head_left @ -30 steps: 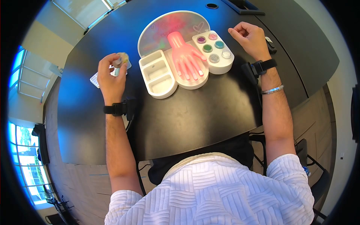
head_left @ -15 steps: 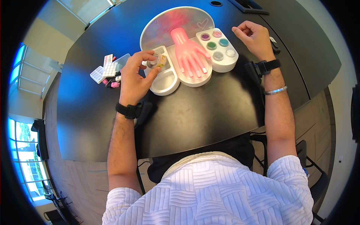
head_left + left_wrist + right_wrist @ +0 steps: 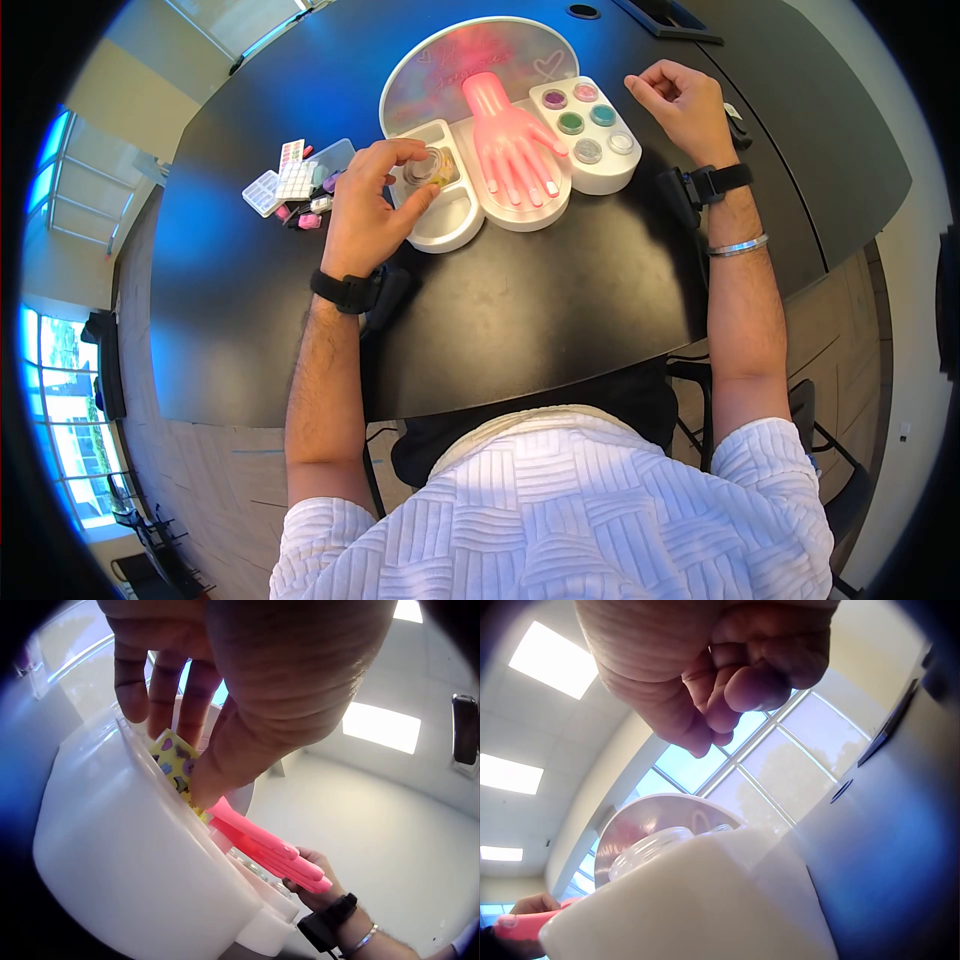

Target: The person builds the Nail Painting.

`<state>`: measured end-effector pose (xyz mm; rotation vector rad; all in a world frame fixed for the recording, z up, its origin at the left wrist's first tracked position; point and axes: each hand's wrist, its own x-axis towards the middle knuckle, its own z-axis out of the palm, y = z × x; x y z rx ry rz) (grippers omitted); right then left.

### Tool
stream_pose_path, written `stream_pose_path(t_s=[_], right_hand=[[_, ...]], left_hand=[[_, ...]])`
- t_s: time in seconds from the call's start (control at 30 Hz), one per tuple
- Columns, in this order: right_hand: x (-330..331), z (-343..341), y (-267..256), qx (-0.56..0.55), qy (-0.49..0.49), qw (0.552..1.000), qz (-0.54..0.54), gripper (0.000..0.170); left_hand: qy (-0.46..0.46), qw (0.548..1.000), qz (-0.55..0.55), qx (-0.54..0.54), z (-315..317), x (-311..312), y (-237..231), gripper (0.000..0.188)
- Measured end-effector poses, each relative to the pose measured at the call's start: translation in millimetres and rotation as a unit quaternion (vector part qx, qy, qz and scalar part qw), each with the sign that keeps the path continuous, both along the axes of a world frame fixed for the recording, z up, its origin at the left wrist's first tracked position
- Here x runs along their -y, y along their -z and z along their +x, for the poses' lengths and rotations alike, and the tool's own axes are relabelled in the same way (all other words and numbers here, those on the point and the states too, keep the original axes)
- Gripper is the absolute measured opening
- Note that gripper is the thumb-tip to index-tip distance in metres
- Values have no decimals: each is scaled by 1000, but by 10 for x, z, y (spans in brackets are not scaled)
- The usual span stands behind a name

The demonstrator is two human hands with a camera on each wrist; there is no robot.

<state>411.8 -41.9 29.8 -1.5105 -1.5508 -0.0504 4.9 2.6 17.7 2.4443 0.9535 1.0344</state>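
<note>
One clear container point(image 3: 431, 167) is seemingly steadied by the tray point(image 3: 450, 242) beside the model hand point(image 3: 515, 142); left fingers point(image 3: 131, 690) unclear whether gripping, right fingers point(image 3: 759, 684) relaxed.

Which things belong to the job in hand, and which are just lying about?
Part of the job, by appearances:
yellow patterned item at the left hand
white tray
pink model hand on it
six small pots in its right section

Apparently lying about:
pile of small items left of the tray, perhaps supplies
dark object beside the right hand
</note>
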Motion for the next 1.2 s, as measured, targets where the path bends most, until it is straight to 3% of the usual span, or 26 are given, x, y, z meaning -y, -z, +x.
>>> stream_pose_path(t_s=[0.33,0.67,0.73,0.8,1.07,1.2], right_hand=[[-1,6,-6,-3,-4,1000,-22,24],[-12,-4,-13,-12,-3,1000,-7,28],[-14,-7,-14,-9,-2,1000,-7,28],[-17,-11,-11,-10,-3,1000,-5,28],[-9,-18,-32,-5,4,999,-35,24],[-19,-16,-25,-17,-7,1000,-11,27]], left_hand=[[-13,1000,10,6,1,-13,-3,37],[-212,976,41,-2,-367,-266,-68,25],[-250,959,113,-67,-458,-329,-45,25],[-263,954,120,-84,-518,-360,-5,25],[-373,893,60,-244,-623,-382,60,38],[-393,878,35,-272,-618,-389,103,46]])
